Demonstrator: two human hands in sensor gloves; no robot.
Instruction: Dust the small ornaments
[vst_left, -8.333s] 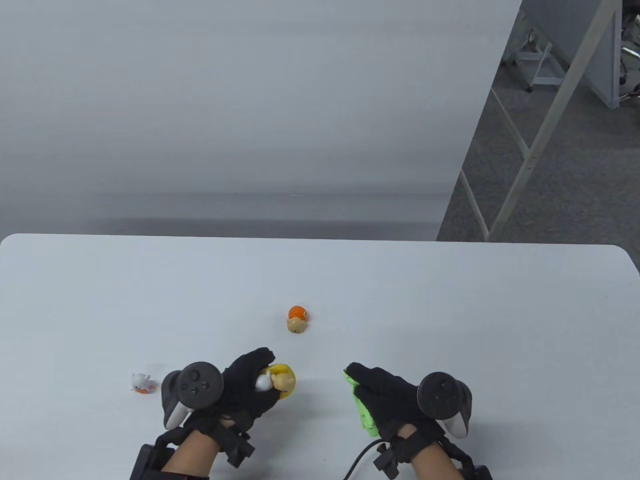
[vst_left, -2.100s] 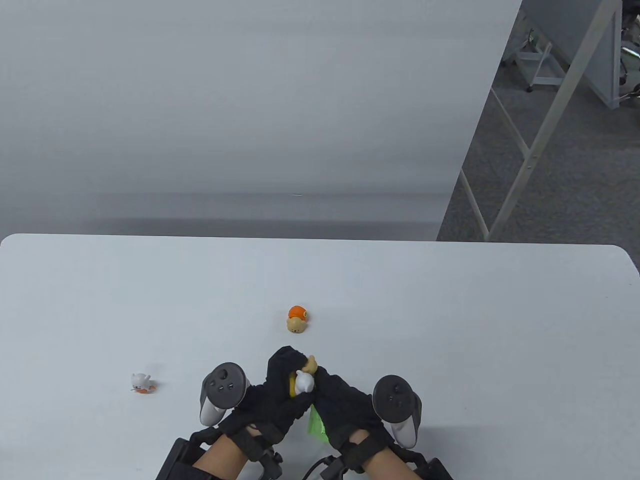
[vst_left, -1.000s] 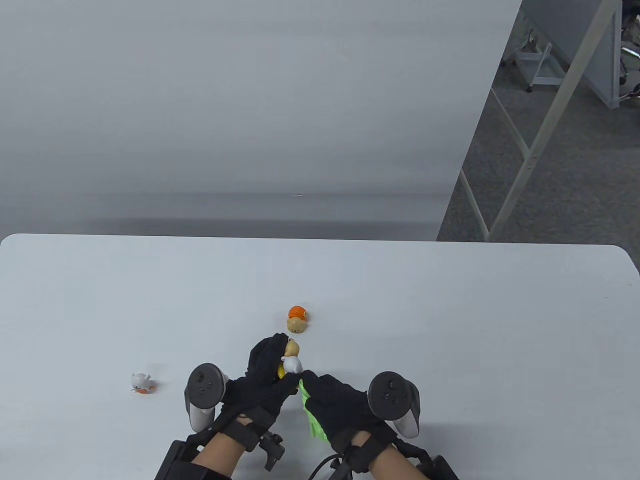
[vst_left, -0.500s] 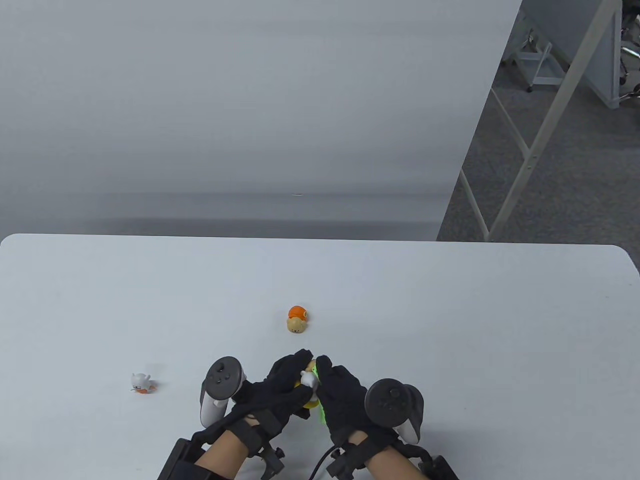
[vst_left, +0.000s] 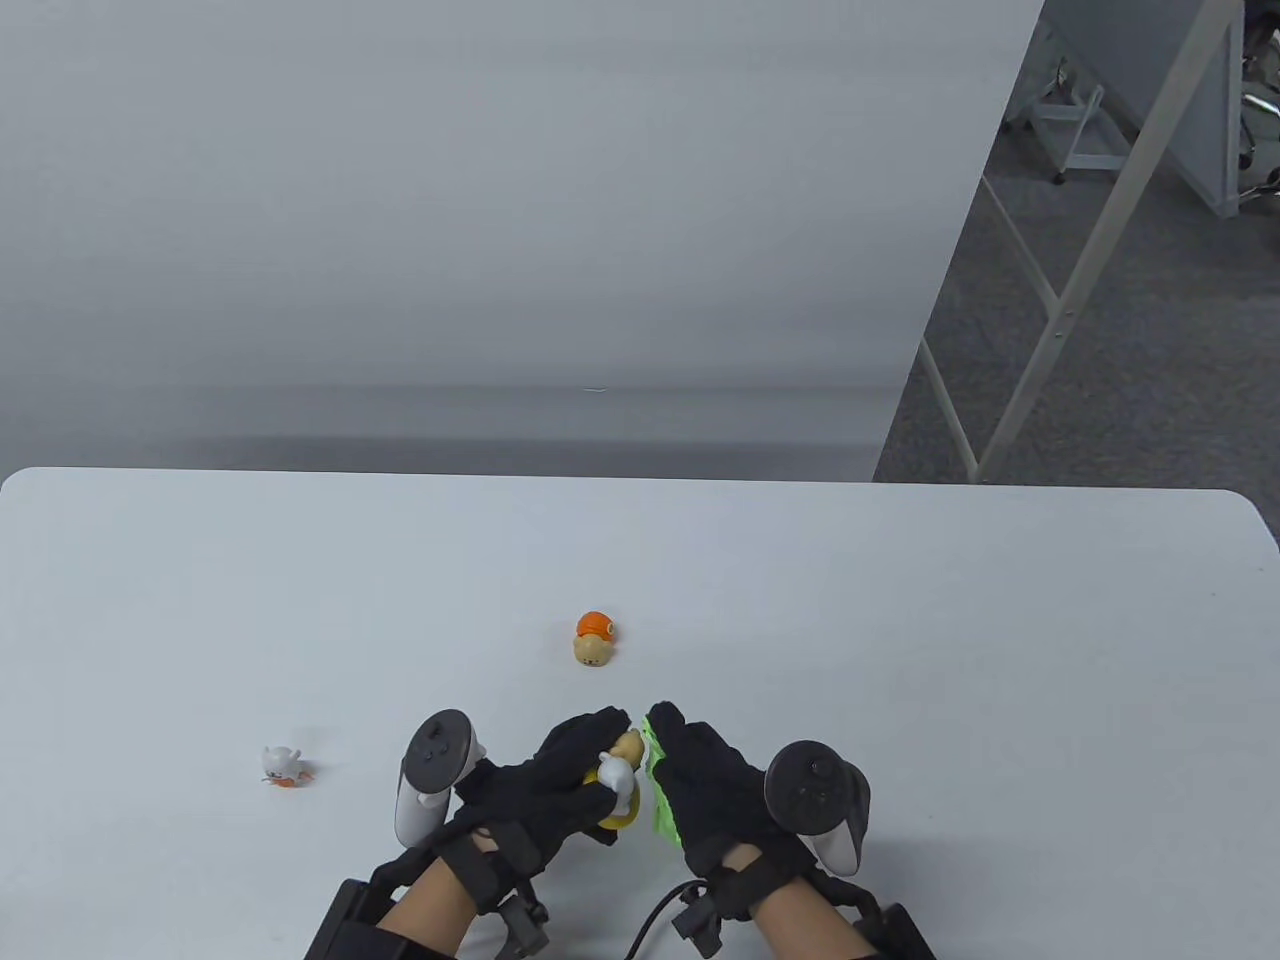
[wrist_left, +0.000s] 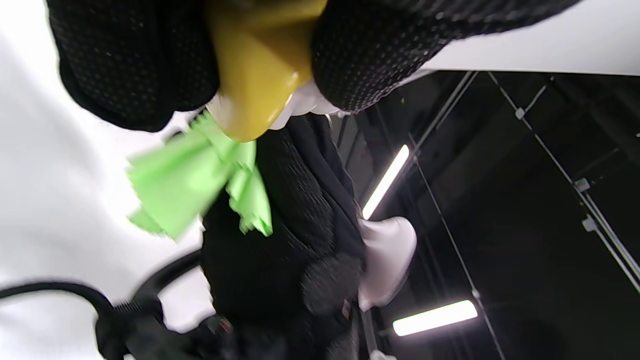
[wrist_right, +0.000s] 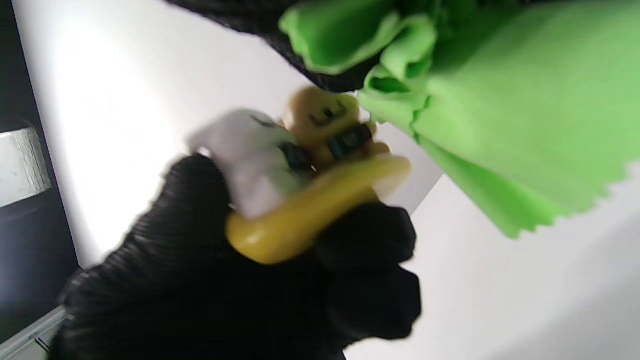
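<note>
- Near the table's (vst_left: 900, 600) front edge, the yellow ornament (vst_left: 618, 780) was held off the surface by the left hand (vst_left: 545, 785); its yellow base was gripped between curled fingers (wrist_left: 370, 45), as was shown in the left wrist view.
- The green cloth (vst_left: 660, 805) was clutched in the right hand (vst_left: 715, 790), bunched under its closed fingers, with a loose flap left hanging below the palm.
- Half a second earlier the cloth had been pressed against the ornament's right side; by this moment the right hand had been drawn slightly away to the right, so that cloth and figure were seen just beside each other. Whether they touched could not be told from the blurred wrist views.
- This was judged to be the end of one wiping stroke, with the dusting of this ornament under way rather than finished.
- Compared with the frame from about eight seconds before, the two hands had been brought together from well apart, and the ornament had been carried towards the middle of the front edge.
- Farther left, close to the front edge, the small white ornament (vst_left: 281, 765) had been left where it was.
- Farther back, towards the table's centre, the orange-capped ornament (vst_left: 594, 638) was likewise found unmoved; both were judged not yet dusted.
</note>
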